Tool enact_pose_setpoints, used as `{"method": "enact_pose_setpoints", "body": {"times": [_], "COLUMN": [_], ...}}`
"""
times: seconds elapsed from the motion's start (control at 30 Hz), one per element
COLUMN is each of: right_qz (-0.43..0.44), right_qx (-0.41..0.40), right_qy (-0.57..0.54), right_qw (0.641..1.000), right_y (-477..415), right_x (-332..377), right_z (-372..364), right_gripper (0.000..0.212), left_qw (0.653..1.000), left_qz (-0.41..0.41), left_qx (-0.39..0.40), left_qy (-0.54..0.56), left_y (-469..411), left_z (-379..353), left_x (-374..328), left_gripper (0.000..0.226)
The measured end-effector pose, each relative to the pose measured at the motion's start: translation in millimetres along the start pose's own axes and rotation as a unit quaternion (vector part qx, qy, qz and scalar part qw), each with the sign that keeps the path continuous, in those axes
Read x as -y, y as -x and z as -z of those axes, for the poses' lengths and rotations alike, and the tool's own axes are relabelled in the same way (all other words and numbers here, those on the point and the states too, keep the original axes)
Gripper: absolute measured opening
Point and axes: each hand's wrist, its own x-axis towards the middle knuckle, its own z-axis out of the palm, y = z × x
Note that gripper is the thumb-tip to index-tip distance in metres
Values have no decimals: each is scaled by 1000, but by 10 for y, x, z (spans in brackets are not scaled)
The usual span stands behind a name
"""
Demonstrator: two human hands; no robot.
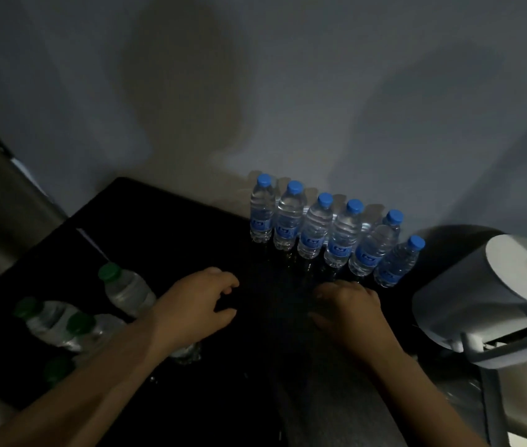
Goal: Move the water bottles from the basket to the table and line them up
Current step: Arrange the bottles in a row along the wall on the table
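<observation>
Water bottles [315, 225], six blue-capped, upright in a row on the bench [275, 317].
Nearest, we see the left hand [197, 304] and right hand [349, 311] over the dark bench, fingers loosely curled, holding nothing; green-capped bottles [126, 290] lie at left; farthest, the row stands near the wall [287, 91].

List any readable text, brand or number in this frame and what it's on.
No text is readable.
Blue labels on the six blue-capped bottles: a white mark, too blurred to read.
Green-capped bottles: no lettering shows.
Grey device: no lettering shows.
</observation>
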Motion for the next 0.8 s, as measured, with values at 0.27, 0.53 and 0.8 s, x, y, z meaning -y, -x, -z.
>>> {"method": "enact_pose_setpoints", "body": {"times": [0.27,0.53,0.8], "right_qz": [99,166,183], "right_qx": [1,19,35], "right_qy": [-33,-46,-62], "right_qw": [995,985,981], "right_y": [38,16,-44], "right_x": [339,1032,1666], "right_z": [20,-96,-262], "right_gripper": [42,41,44], "left_qw": [994,984,977], "left_qz": [75,123,155], "left_qx": [-56,-111,-136], "left_qy": [50,70,52], "left_y": [826,1438,1815], "left_z": [-102,23,212], "left_x": [-64,335,845], "left_gripper": [46,40,41]}}
